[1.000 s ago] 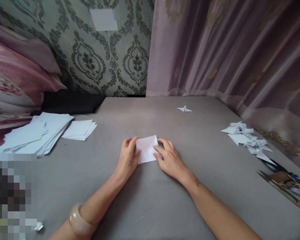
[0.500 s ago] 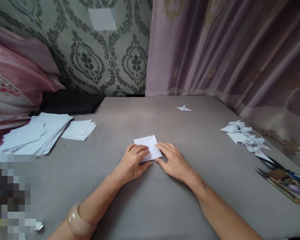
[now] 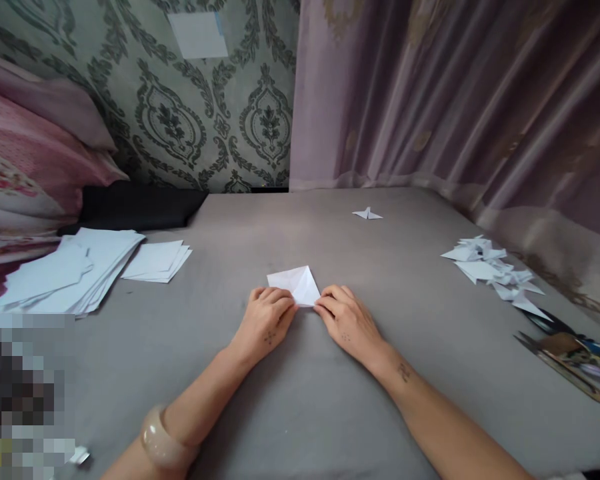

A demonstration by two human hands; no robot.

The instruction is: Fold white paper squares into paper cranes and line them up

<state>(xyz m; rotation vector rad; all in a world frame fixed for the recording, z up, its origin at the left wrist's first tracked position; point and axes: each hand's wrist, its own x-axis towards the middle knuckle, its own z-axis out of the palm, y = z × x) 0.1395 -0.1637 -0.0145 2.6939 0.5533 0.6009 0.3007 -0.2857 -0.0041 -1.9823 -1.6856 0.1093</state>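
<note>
in the head view, your two forearms come up from the bottom edge and angle inward, so that your hands meet the paper sheet [image 3: 307,287] near the middle of the table [image 3: 300,400]. your left hand [image 3: 269,317] is palm down, its wrist nearly straight in line with the forearm, its fingers curled side by side over the near left part of the sheet; the thumb lies close under the index finger, and that grip is closed on the near edge of the paper. a pale bangle [image 3: 163,440] circles your left forearm, well back from the knuckles. your right hand [image 3: 349,319] mirrors it, back of the hand upward and fingers bent toward the left, with thumb and index finger brought together on the sheet's near right corner; that grip, too, is pinched on the paper. small dark marks show on the backs of both hands, and another on your right wrist. the sheet lies between your hands, creased, one corner pointing away from you. on your left sit a large paper stack [image 3: 113,263] and, just beside it, a smaller stack [image 3: 155,260]; on your right lie a pile of folded papers [image 3: 485,267] and scissors [image 3: 563,370], while one folded paper piece [image 3: 367,213] rests toward the far edge.
</note>
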